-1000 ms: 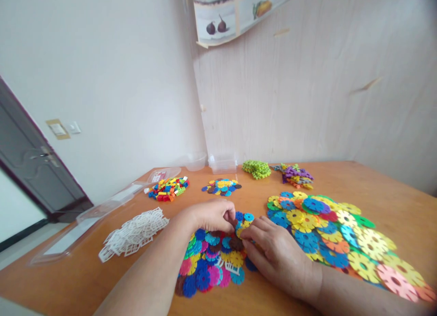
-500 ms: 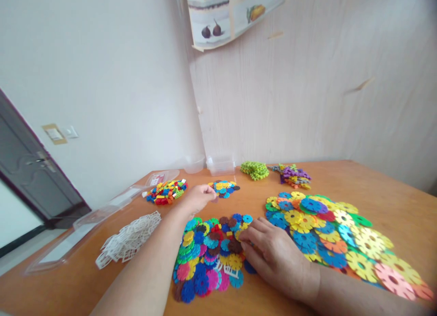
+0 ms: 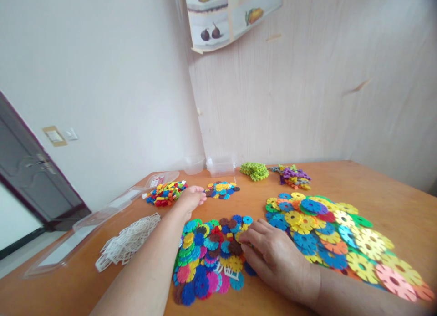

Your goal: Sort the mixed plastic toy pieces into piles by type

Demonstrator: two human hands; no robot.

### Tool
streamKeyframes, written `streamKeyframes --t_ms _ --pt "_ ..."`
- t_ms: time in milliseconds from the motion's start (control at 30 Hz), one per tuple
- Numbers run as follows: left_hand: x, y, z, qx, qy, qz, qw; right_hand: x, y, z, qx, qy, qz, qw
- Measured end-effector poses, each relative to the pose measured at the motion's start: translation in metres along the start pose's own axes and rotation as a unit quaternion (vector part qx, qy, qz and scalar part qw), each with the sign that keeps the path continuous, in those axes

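My left hand [image 3: 191, 198] reaches forward over the wooden table [image 3: 252, 197]. Its fingers are drawn together, with the tips at the left edge of a small heap of blue and yellow discs [image 3: 221, 189]; what they hold is hidden. My right hand [image 3: 273, 254] rests on the right side of a near pile of mixed-colour toothed discs [image 3: 205, 257]. Its fingertips are pinched on a small yellow disc [image 3: 240, 235] at the pile's top right.
A wide spread of larger coloured discs [image 3: 327, 229] lies to the right. White lattice pieces [image 3: 126, 241] lie to the left, beside a long clear lid [image 3: 99, 213]. Further back are small bricks [image 3: 165, 192], green pieces [image 3: 254, 170], purple pieces [image 3: 295, 175] and clear tubs [image 3: 221, 164].
My left hand left the near pile, where it met my right hand, and moved forward to the small blue and yellow heap. My right hand stayed on the near pile.
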State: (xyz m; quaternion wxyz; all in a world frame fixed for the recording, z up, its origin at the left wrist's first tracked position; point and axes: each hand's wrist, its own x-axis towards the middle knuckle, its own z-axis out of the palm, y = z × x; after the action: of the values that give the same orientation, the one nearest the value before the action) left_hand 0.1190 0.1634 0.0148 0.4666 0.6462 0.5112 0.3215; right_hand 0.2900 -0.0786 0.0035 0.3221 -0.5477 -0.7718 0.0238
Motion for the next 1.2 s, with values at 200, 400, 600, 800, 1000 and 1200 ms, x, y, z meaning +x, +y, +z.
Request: streamKeyframes --t_ms 200,400,600,800,1000,1200 --pt "-0.017 0.014 0.001 0.136 -0.037 0.046 0.989 -0.001 0.000 0.001 0.002 -0.001 0.007 1.000" --pt "-0.045 0.034 0.012 0.241 -0.209 0.143 0.937 0.000 0.000 0.000 0.008 -0.003 0.004 1.000" --pt "-0.053 0.034 0.021 0.324 -0.284 0.198 0.880 0.000 0.000 0.000 0.001 0.003 -0.003 1.000" --pt "-0.050 0.029 0.021 0.337 -0.306 0.187 0.871 -0.001 0.001 0.001 -0.004 0.009 -0.009 1.000" --pt "-0.054 0.033 0.019 0.338 -0.286 0.177 0.879 -0.001 0.001 0.001 -0.002 0.008 -0.006 1.000" --pt "-0.054 0.034 0.017 0.353 -0.258 0.183 0.881 0.000 0.000 0.000 0.001 0.003 0.000 1.000"
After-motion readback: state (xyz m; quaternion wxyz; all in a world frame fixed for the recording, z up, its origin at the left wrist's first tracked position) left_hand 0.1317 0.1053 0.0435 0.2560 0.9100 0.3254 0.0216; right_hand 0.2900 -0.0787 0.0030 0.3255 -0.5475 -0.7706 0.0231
